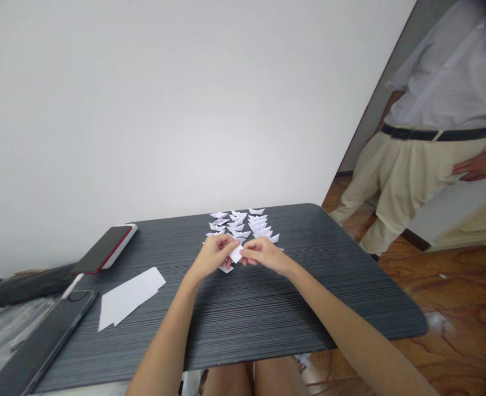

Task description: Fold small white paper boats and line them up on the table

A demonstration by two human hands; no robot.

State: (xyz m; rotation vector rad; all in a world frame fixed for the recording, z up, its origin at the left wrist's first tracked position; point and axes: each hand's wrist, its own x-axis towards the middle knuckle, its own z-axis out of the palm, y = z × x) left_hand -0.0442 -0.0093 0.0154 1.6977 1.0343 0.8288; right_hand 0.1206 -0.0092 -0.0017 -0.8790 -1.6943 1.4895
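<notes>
Left hand: seen from the head camera, the left hand reaches in over the table, its fingers drawn narrow on one side of a small piece of folded paper.
Right hand: the right hand pinches the other side of the same piece, thumb and fingers close together.
Folded paper: it sits between the two hands, white and small, above the middle of the table – its exact folds are too small to make out.
Paper boats: many white paper boats stand in rows just beyond the hands, some partly hidden by them; one single boat lies just below the left hand.
Paper sheets: flat white sheets overlap on the left part of the table, well apart from the hands.
Phone: a dark phone lies at the table's left edge, near the sheets.
Red-edged device: a dark-faced device rests farther back on the left.
Surroundings: a white wall rises behind the table – another person stands to the right on the brown floor.
</notes>
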